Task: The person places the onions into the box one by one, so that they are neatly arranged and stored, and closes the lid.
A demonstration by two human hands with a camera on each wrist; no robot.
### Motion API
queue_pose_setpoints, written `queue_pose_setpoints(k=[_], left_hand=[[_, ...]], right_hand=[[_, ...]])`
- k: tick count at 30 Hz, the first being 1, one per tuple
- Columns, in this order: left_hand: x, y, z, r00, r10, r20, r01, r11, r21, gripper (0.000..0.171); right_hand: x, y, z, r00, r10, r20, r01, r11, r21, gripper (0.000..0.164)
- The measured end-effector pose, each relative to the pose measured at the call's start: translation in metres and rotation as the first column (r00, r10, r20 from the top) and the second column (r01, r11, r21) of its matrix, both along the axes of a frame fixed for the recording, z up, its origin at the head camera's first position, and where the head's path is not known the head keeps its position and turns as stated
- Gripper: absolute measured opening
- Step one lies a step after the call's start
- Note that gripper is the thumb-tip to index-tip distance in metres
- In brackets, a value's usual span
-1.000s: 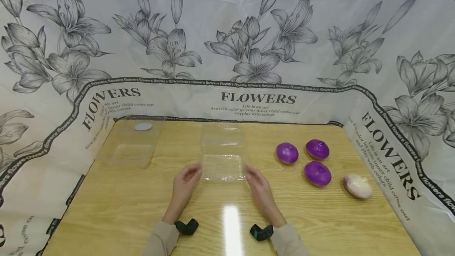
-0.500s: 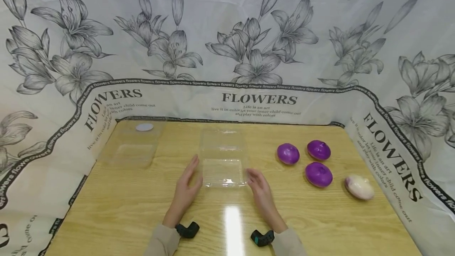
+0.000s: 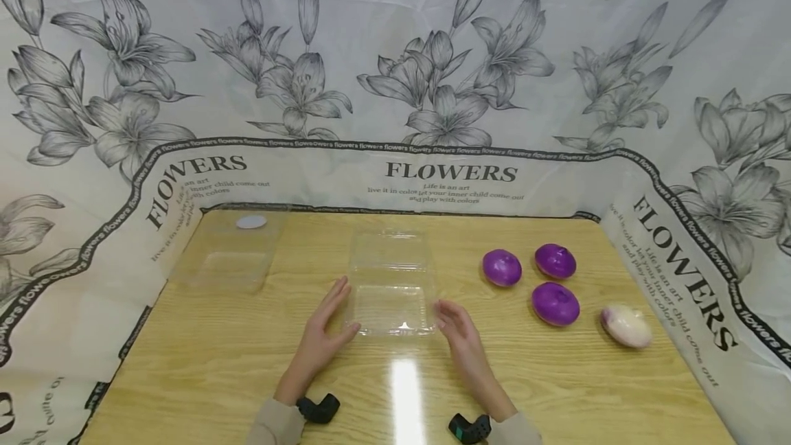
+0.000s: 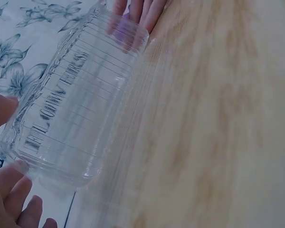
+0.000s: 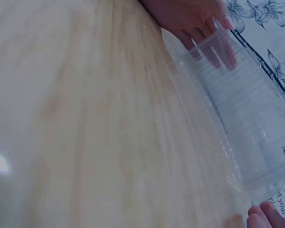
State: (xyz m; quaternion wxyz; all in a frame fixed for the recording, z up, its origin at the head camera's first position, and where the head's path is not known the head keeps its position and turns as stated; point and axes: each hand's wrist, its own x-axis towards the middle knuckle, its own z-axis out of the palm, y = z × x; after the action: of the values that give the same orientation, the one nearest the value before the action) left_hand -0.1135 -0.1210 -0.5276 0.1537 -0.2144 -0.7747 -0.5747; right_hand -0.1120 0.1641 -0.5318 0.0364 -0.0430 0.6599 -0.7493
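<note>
A clear plastic clamshell box (image 3: pixel 389 307) lies with its lid raised or folded back in the middle of the wooden table (image 3: pixel 259 356). My left hand (image 3: pixel 324 332) is at the box's left side, fingers extended and thumb spread toward the front corner. In the left wrist view, the fingers (image 4: pixel 14 190) stay close to the box's end; whether they touch it is hard to tell. On the opposite side my right hand (image 3: pixel 462 335) has loosely bent fingers beside the front right corner. The right wrist view shows only its fingertips (image 5: pixel 268 216), near the box's edge.
Three purple onions (image 3: pixel 555 304) sit to the right, with a whitish, purple-tipped bulb (image 3: pixel 626 326) nearer the right edge. Another clear plastic box (image 3: pixel 231 270), bearing a white oval label (image 3: pixel 251 222), is at the back left. Flower-printed cloth (image 3: pixel 395 115) walls the table's back and sides.
The clear box has slid toward me. My left hand has loosened from its side and spread its fingers. My right hand has shifted nearer to me and slightly right.
</note>
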Motion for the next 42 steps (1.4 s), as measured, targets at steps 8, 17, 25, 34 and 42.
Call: queue_pose_setpoints(k=[8,17,25,34,42], left_hand=[[0.001,0.002,-0.001,1.0,0.007,0.027,-0.007,1.0,0.008,0.07],[0.0,0.0,0.001,1.0,0.002,0.022,-0.002,1.0,0.012,0.071],[-0.001,-0.001,-0.001,0.998,-0.004,0.064,0.003,1.0,0.015,0.071],[-0.001,0.0,-0.001,0.998,-0.008,0.063,0.007,1.0,0.026,0.071],[-0.001,-0.001,0.0,0.999,-0.011,0.034,0.01,0.999,0.034,0.072]], right_hand=[[-0.033,0.019,0.017,0.867,-0.405,-0.29,0.401,0.913,-0.079,0.039],[-0.077,0.049,0.034,0.722,-0.622,-0.304,0.605,0.78,-0.16,0.05],[-0.095,0.067,0.013,0.787,-0.604,-0.123,0.616,0.768,0.172,0.086],[-0.095,0.074,-0.005,0.808,-0.587,-0.055,0.579,0.773,0.258,0.089],[-0.093,0.072,-0.01,0.803,-0.587,-0.103,0.589,0.755,0.289,0.084]])
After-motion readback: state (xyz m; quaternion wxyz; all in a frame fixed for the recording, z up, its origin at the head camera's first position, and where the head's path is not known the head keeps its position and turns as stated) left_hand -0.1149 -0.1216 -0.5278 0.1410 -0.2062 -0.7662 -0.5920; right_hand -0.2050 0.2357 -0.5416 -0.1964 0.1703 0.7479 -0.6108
